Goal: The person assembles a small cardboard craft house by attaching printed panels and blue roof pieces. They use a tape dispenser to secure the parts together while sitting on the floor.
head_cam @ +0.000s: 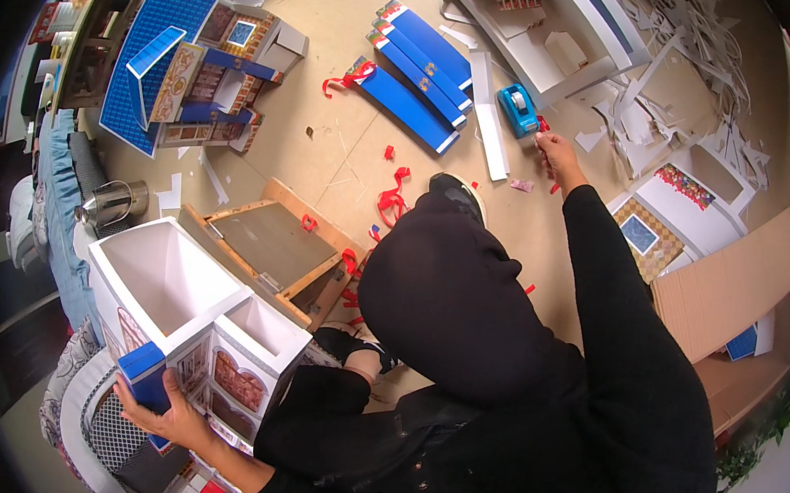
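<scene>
My left hand (164,413) grips a narrow blue cardboard column (149,372), thumb on one side and fingers on the other. The column lies against the front of an open-topped white cardboard house model (245,299), whose walls carry printed arched windows. My right hand (555,161) reaches out over the floor, its fingertips pinched together beside a blue tape dispenser (518,111). A bit of red ribbon (543,123) lies by those fingertips. Whether they hold a piece of tape cannot be made out.
A blue-roofed house model (168,71) stands far left. Several blue cardboard strips (414,68) lie mid-floor. A white cardboard box (554,39), paper offcuts (689,61) and a brown carton (738,282) are to the right. A low wooden stool (280,238) and metal jug (110,204) stand nearby.
</scene>
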The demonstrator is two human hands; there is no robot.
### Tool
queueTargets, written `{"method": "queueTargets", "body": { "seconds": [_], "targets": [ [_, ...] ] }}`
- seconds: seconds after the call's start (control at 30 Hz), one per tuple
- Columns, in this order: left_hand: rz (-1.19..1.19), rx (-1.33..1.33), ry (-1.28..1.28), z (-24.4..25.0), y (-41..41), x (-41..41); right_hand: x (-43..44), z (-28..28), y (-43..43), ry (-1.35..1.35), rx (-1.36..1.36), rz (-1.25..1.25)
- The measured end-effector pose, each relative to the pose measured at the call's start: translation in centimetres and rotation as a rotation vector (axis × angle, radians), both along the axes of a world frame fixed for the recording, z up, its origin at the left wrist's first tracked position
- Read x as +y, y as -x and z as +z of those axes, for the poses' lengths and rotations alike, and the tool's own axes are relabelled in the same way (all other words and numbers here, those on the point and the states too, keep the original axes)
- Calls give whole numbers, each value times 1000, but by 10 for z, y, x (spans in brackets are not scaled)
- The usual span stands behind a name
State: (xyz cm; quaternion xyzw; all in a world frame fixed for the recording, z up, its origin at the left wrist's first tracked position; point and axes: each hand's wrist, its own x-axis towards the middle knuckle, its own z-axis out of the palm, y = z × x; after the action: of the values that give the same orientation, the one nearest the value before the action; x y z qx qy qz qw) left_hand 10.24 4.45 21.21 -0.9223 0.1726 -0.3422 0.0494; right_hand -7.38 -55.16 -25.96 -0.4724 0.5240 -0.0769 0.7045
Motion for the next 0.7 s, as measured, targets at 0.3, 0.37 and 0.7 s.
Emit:
{"method": "queueTargets", "body": {
  "seconds": [0.3, 0.37, 0.7],
  "targets": [
    [-5, 2, 30, -1, -1, 2, 8, 2, -16, 149, 56, -161],
    [-4, -2, 31, 0, 1, 3, 9, 0, -22, 87, 53, -201],
    [-41, -61, -18, -4, 2, 6, 5, -36, 5, 600, 467, 340]
  ]
}}
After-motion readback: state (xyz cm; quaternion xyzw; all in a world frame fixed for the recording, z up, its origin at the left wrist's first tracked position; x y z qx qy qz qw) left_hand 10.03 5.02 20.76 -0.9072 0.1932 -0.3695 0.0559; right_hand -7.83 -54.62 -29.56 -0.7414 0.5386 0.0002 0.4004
